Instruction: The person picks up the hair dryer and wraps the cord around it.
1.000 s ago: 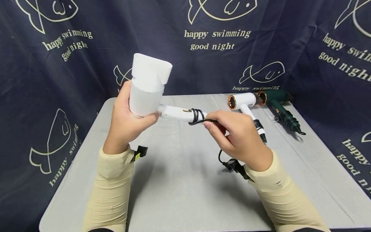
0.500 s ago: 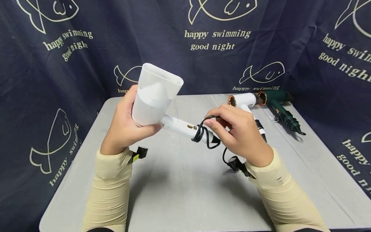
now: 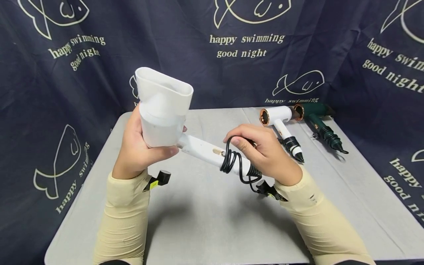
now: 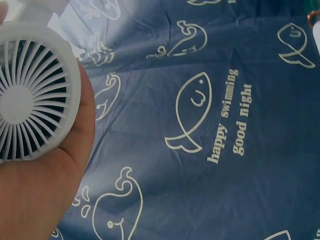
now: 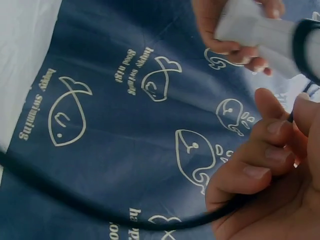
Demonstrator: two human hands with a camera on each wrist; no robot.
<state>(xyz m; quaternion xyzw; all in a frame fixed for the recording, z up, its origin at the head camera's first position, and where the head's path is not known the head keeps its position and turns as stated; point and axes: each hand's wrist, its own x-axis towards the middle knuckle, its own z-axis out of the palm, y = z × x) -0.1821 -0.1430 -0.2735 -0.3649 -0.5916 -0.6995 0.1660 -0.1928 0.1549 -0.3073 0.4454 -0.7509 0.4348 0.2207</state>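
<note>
In the head view, a white hair dryer point(image 3: 162, 127) with a wide flat nozzle is held above the table. My left hand point(image 3: 132, 154) grips it round the barrel, the nozzle pointing up. Its handle slants down to the right, with a black cord point(image 3: 228, 162) looped round the lower part. Between thumb and fingers, my right hand point(image 3: 269, 156) pinches a loop of that cord near the handle's end. The left wrist view shows the dryer's round rear grille point(image 4: 17, 102). A stretch of cord point(image 5: 115, 224) runs through the curled right fingers in the right wrist view.
A second white hair dryer point(image 3: 279, 115) with a copper rim and a dark green one point(image 3: 314, 110) lie at the table's back right, cords wound on their handles. The grey table point(image 3: 205, 228) is bordered by a dark blue printed curtain point(image 3: 198, 22).
The handle has swung from nearly level to slanting down right, and the nozzle's opening has turned into sight. The right hand has drawn the cord loop away from the handle, loosening the coils.
</note>
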